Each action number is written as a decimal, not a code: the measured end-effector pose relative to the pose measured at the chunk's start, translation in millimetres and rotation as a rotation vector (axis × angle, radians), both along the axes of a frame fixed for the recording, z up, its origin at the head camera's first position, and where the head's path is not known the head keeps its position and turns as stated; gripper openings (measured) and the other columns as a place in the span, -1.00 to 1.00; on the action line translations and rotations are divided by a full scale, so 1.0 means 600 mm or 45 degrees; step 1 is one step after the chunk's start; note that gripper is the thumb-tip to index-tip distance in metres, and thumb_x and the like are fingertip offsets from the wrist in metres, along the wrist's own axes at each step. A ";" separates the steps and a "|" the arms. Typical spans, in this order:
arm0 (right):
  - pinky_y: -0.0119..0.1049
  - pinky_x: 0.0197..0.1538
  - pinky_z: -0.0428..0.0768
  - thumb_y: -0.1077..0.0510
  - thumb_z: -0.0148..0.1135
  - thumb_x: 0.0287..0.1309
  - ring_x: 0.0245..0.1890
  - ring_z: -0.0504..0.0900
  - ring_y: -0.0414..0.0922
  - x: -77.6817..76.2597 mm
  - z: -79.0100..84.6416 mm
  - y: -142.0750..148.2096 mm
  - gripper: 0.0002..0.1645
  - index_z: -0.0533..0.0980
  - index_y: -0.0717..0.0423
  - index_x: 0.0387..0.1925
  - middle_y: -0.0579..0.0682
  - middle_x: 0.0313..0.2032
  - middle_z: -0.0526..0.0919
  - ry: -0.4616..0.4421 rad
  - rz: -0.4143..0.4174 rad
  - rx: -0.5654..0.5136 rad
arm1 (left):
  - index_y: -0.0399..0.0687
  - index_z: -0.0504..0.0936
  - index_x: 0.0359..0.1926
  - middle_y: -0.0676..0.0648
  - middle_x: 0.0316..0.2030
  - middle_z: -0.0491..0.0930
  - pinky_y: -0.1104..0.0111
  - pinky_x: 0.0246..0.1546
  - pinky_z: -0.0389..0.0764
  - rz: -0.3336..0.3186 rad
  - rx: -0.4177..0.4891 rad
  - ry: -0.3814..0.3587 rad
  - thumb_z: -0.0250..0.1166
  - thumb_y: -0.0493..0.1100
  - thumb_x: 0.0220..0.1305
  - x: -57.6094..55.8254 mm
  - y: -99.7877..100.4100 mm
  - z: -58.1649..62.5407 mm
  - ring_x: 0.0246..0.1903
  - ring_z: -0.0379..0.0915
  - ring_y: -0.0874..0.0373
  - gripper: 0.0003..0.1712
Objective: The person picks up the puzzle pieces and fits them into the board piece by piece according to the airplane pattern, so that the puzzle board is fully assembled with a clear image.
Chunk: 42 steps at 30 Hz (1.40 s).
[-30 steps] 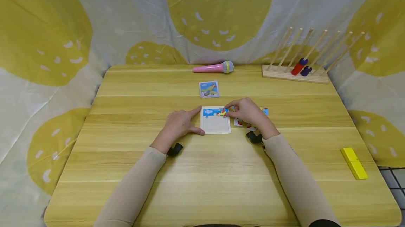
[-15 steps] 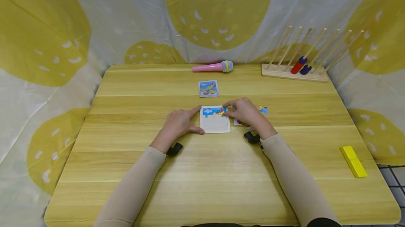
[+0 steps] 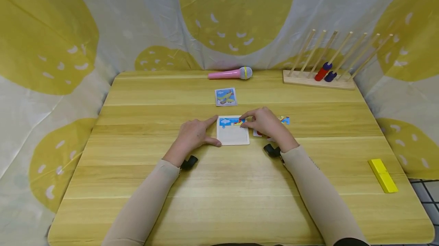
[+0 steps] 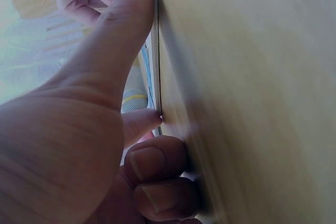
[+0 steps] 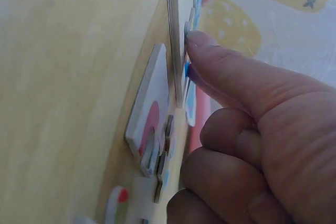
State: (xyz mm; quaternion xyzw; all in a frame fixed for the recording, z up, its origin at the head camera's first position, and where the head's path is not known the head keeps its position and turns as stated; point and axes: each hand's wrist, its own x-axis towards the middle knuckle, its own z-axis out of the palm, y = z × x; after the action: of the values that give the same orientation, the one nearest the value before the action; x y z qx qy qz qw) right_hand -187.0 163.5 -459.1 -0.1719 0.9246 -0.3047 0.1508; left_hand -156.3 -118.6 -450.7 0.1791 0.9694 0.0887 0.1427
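A square white puzzle board (image 3: 233, 137) lies mid-table, with blue sky pieces (image 3: 225, 121) along its far edge. My left hand (image 3: 194, 133) rests at the board's left side, index fingertip at the far corner and thumb at the near corner; its other fingers curl under in the left wrist view. At the top right of the board, my right hand (image 3: 265, 121) pinches a red-and-yellow puzzle piece (image 3: 238, 123) between thumb and index finger, close against the board. In the right wrist view, the right thumb (image 5: 226, 61) partly hides that piece.
Loose puzzle pieces (image 3: 284, 119) lie right of the board, partly hidden by the right hand. Behind the board is an airplane picture card (image 3: 225, 97), then a pink toy microphone (image 3: 228, 74). A wooden peg rack (image 3: 308, 80) stands back right; yellow blocks (image 3: 383, 175) lie at right.
My right hand has shifted slightly left along the board's top edge with the piece at its fingertips. The left hand has stayed in place.
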 end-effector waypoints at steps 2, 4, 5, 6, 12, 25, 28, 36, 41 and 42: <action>-0.35 -0.58 0.23 -0.13 0.44 0.35 -0.78 0.23 -0.24 -0.002 0.002 0.009 -0.61 0.75 -0.18 0.15 -0.17 -0.77 0.34 -0.023 -0.005 -0.031 | 0.35 0.30 0.63 -0.02 -0.63 0.37 0.28 -0.51 0.18 0.002 0.005 0.002 0.47 0.62 -0.10 0.000 0.000 0.000 -0.56 0.11 0.12 0.28; -0.34 -0.57 0.23 -0.13 0.43 0.37 -0.74 0.19 -0.23 -0.005 0.007 0.027 -0.59 0.73 -0.17 0.18 -0.18 -0.75 0.28 -0.035 -0.042 -0.072 | 0.35 0.30 0.63 0.00 -0.64 0.32 0.28 -0.50 0.15 0.005 0.014 0.003 0.48 0.62 -0.10 0.000 0.001 0.000 -0.56 0.09 0.12 0.28; -0.33 -0.56 0.23 -0.12 0.43 0.37 -0.72 0.17 -0.22 -0.007 0.010 0.039 -0.59 0.73 -0.16 0.19 -0.18 -0.74 0.25 -0.039 -0.071 -0.095 | 0.35 0.30 0.63 0.01 -0.64 0.30 0.28 -0.50 0.14 0.004 0.015 0.001 0.48 0.62 -0.10 0.001 0.002 0.000 -0.56 0.08 0.13 0.28; -0.33 -0.55 0.23 -0.10 0.43 0.37 -0.70 0.15 -0.21 -0.008 0.014 0.052 -0.58 0.72 -0.15 0.20 -0.18 -0.73 0.22 -0.040 -0.106 -0.112 | 0.35 0.30 0.63 0.02 -0.64 0.28 0.28 -0.49 0.14 0.003 0.011 -0.003 0.48 0.62 -0.10 0.001 0.002 0.000 -0.56 0.07 0.13 0.28; -0.32 -0.52 0.22 -0.09 0.45 0.35 -0.66 0.09 -0.20 -0.009 0.018 0.119 -0.50 0.69 -0.09 0.26 -0.19 -0.70 0.15 -0.053 -0.252 -0.141 | 0.33 0.29 0.63 0.04 -0.64 0.21 0.28 -0.49 0.10 -0.012 -0.012 -0.010 0.48 0.61 -0.10 0.001 0.004 0.005 -0.56 0.04 0.13 0.29; -0.35 -0.55 0.20 -0.14 0.52 0.27 -0.70 0.10 -0.21 0.001 -0.011 0.111 -0.49 0.72 -0.13 0.21 -0.20 -0.73 0.18 -0.125 -0.253 -0.152 | 0.36 0.29 0.63 0.04 -0.63 0.22 0.28 -0.49 0.09 -0.007 -0.004 -0.003 0.48 0.62 -0.11 -0.002 0.006 0.004 -0.56 0.03 0.14 0.29; -0.35 -0.53 0.21 -0.15 0.53 0.25 -0.68 0.10 -0.20 0.002 -0.013 0.106 -0.48 0.73 -0.14 0.20 -0.20 -0.72 0.18 -0.132 -0.245 -0.144 | 0.35 0.29 0.63 0.04 -0.64 0.22 0.28 -0.49 0.10 -0.005 -0.003 0.000 0.47 0.61 -0.10 -0.001 0.005 0.003 -0.56 0.03 0.14 0.28; -0.33 -0.51 0.22 -0.15 0.52 0.26 -0.66 0.11 -0.20 0.002 -0.015 0.101 -0.48 0.73 -0.12 0.20 -0.20 -0.71 0.16 -0.130 -0.248 -0.100 | 0.35 0.30 0.63 0.05 -0.64 0.19 0.28 -0.49 0.08 -0.003 -0.008 0.009 0.48 0.61 -0.11 0.000 0.005 0.002 -0.57 0.01 0.14 0.28; -0.35 -0.53 0.20 -0.13 0.51 0.27 -0.68 0.10 -0.22 0.001 -0.015 0.098 -0.51 0.73 -0.12 0.19 -0.21 -0.73 0.17 -0.128 -0.250 -0.086 | 0.36 0.30 0.63 0.05 -0.64 0.21 0.28 -0.49 0.10 -0.003 -0.012 0.008 0.48 0.62 -0.10 -0.001 0.005 0.002 -0.57 0.02 0.14 0.28; -0.35 -0.53 0.19 -0.13 0.51 0.28 -0.68 0.10 -0.23 0.001 -0.014 0.098 -0.50 0.73 -0.11 0.19 -0.21 -0.74 0.17 -0.124 -0.249 -0.078 | 0.36 0.30 0.63 0.05 -0.65 0.21 0.28 -0.50 0.10 -0.001 -0.012 0.006 0.48 0.62 -0.10 -0.001 0.005 0.002 -0.57 0.03 0.14 0.28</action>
State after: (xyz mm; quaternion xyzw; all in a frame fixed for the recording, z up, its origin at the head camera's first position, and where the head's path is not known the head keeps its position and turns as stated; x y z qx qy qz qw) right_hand -186.3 222.0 -467.7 -0.0705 0.9187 -0.3542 0.1599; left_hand -157.1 -115.4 -449.3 0.1789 0.9701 0.0837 0.1412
